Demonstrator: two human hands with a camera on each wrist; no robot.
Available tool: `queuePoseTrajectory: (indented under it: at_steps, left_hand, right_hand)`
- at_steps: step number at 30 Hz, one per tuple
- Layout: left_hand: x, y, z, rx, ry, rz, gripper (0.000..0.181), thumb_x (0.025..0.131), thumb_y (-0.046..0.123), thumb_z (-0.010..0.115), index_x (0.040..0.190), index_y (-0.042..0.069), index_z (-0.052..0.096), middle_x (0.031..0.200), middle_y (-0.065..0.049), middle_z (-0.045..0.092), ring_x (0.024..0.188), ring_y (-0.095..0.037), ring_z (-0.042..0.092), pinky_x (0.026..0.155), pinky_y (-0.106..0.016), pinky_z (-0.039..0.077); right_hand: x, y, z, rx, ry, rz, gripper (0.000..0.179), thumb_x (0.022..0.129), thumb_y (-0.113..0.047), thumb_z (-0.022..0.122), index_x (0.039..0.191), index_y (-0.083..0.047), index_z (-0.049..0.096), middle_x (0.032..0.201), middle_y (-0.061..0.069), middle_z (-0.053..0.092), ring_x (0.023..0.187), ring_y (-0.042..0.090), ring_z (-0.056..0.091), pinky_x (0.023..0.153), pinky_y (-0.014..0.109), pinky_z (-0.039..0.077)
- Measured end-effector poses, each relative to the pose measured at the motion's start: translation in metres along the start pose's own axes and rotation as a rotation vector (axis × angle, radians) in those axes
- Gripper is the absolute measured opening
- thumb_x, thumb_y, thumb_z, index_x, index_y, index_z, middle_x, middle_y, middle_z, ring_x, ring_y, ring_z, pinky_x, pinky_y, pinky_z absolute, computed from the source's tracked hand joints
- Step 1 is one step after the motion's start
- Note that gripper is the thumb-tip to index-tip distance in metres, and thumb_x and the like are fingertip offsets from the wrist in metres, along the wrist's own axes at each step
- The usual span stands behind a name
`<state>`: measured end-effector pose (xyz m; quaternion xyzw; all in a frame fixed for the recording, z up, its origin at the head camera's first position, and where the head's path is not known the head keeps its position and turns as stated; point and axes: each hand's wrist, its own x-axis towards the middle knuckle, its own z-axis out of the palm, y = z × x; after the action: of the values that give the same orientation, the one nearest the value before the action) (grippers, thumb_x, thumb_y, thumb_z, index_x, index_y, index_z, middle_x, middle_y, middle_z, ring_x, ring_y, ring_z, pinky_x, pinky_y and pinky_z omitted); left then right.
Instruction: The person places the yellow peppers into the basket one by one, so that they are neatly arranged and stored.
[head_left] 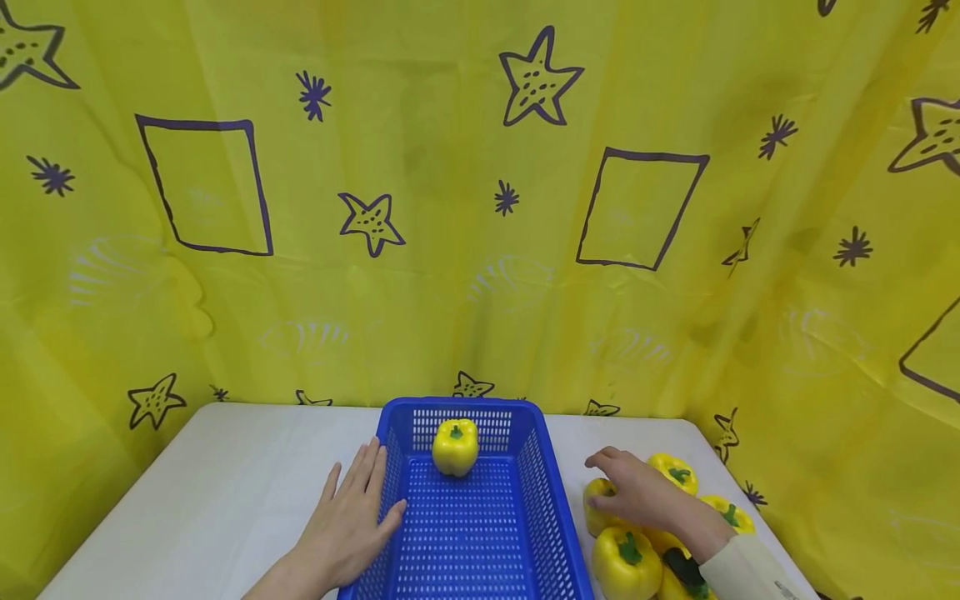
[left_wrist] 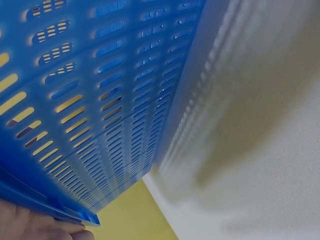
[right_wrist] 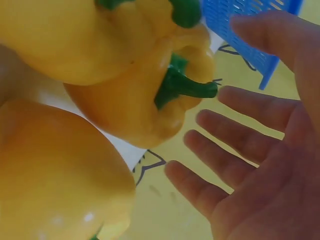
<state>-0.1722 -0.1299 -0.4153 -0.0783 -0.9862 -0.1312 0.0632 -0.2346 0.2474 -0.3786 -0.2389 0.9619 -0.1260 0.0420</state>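
Note:
My left hand [head_left: 347, 517] rests on the left rim of a blue plastic basket [head_left: 461, 542], its fingers straight. In the left wrist view, the fingers [left_wrist: 40, 227] lie against the rim. One yellow bell pepper [head_left: 455, 454] stands inside the basket, at the far end. To the right of the basket, my right hand [head_left: 645, 492] reaches over a yellow bell pepper [head_left: 595, 500] in a group of them. The right wrist view shows this hand [right_wrist: 265, 180] with fingers spread, close to a pepper's green stem [right_wrist: 192, 87] and gripping nothing.
More yellow bell peppers [head_left: 628, 567] lie around the right hand, partly hidden by the forearm. A dark green stem [head_left: 686, 571] shows among them. The white table [head_left: 247, 483] extends left of the basket. A yellow patterned curtain [head_left: 450, 317] hangs behind.

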Motion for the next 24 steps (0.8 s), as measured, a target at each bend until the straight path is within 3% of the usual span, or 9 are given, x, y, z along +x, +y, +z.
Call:
queuePoseTrajectory:
  at_steps: [11, 17, 24]
  left_hand:
    - [0.0002, 0.0002, 0.0005, 0.013, -0.011, -0.014, 0.077, 0.088, 0.052, 0.040, 0.143, 0.004, 0.018, 0.150, -0.013, 0.016, 0.138, -0.031, 0.013, 0.109, -0.054, 0.007]
    - [0.0019, 0.0015, -0.0007, 0.008, -0.019, -0.020, 0.077, 0.087, 0.052, 0.041, 0.143, 0.004, 0.017, 0.150, -0.013, 0.015, 0.138, -0.031, 0.012, 0.109, -0.054, 0.006]
    - [0.0017, 0.0008, -0.0004, 0.017, -0.018, -0.018, 0.077, 0.088, 0.053, 0.040, 0.143, 0.005, 0.017, 0.150, -0.012, 0.015, 0.138, -0.031, 0.013, 0.109, -0.054, 0.007]
  right_hand:
    - [-0.0012, 0.0038, 0.0070, 0.116, -0.137, 0.069, 0.039, 0.076, -0.021, 0.066, 0.112, -0.010, 0.058, 0.106, 0.001, 0.055, 0.085, 0.013, 0.049, 0.080, 0.038, 0.049]
    - [-0.0009, 0.0031, 0.0084, 0.101, -0.118, 0.130, 0.045, 0.073, -0.022, 0.069, 0.115, -0.012, 0.056, 0.107, 0.001, 0.053, 0.085, 0.013, 0.048, 0.079, 0.036, 0.049]
    - [0.0024, 0.0010, 0.0096, 0.070, -0.072, 0.159, 0.043, 0.070, -0.022, 0.071, 0.110, -0.010, 0.058, 0.093, -0.001, 0.051, 0.077, 0.012, 0.046, 0.072, 0.031, 0.048]
